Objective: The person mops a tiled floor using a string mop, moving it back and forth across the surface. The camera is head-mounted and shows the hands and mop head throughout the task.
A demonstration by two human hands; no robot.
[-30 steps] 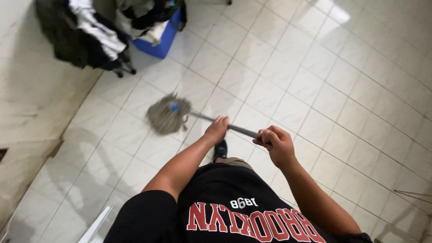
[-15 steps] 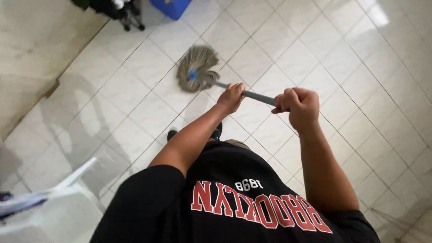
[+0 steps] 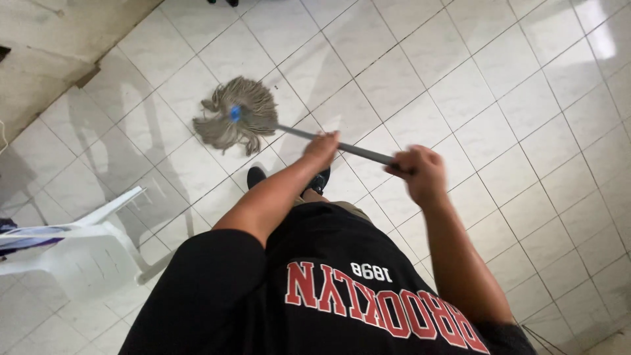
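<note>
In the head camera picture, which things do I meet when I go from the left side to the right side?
White plastic chair → mop head → left hand on the grey mop handle → right hand, also on the handle.

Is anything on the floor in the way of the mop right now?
Nothing lies right by the mop head: it rests on bare white tiled floor. The nearest things are a white plastic chair off to its left and the person's own black shoes just behind it. Both the left hand and right hand grip the grey handle.
</note>
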